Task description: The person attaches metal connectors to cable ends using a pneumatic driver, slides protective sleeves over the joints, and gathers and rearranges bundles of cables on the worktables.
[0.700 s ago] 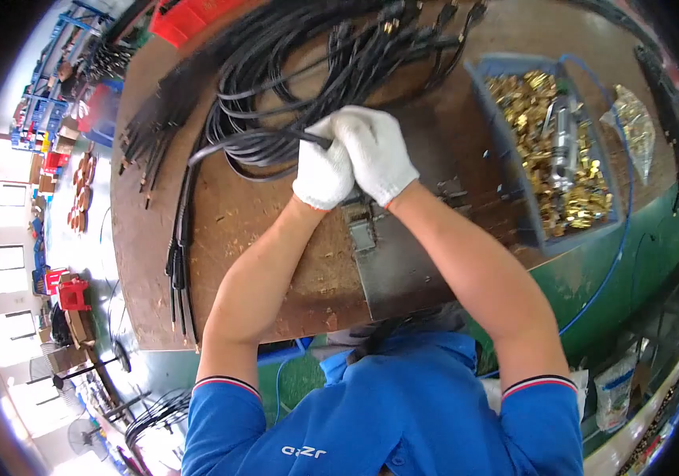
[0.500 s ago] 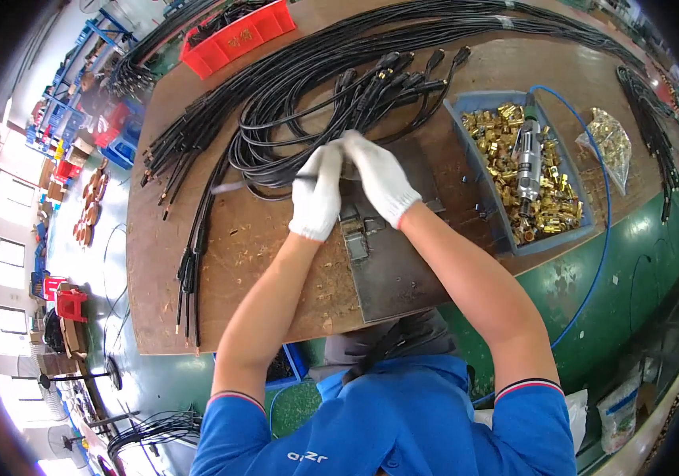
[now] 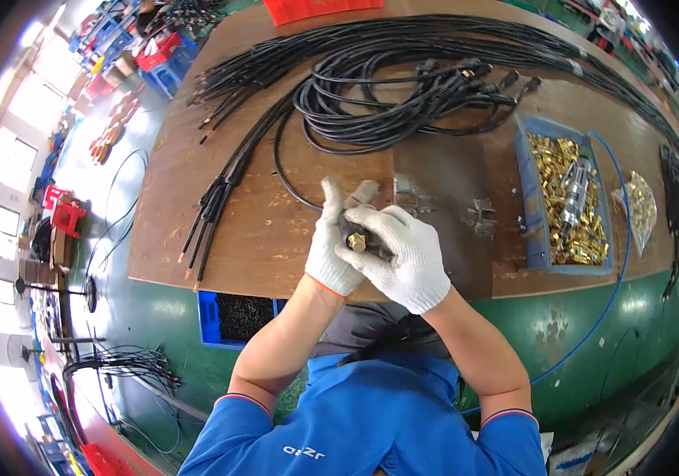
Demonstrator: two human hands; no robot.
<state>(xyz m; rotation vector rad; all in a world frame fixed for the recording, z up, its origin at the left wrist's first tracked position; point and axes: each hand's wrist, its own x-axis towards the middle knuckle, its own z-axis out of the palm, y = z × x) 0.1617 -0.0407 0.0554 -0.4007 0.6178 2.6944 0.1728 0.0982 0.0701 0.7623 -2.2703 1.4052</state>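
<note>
Both my hands wear white knit gloves and meet near the table's front edge, close to my body. Between them is a black cable connector with a brass hexagonal end (image 3: 357,242) facing me. My left hand (image 3: 327,252) is around the connector from the left, some fingers pointing up. Thumb and fingers of my right hand (image 3: 409,258) pinch it from the right, covering much of it. A black cable (image 3: 284,174) runs from the coil of cables (image 3: 355,111) down to my left hand.
A blue-grey tub (image 3: 543,238) of brass fittings stands at the right, a silver air tool (image 3: 576,190) lying on them. Beyond it is a clear bag of fittings (image 3: 639,210). Metal fixtures (image 3: 480,216) sit mid-table. Cable bundles (image 3: 228,186) lie left. A blue bin (image 3: 211,321) stands below the table edge.
My hands have come back from beside the cable coil to near my body. The connector's brass end now shows between them. The whole view has shifted.
</note>
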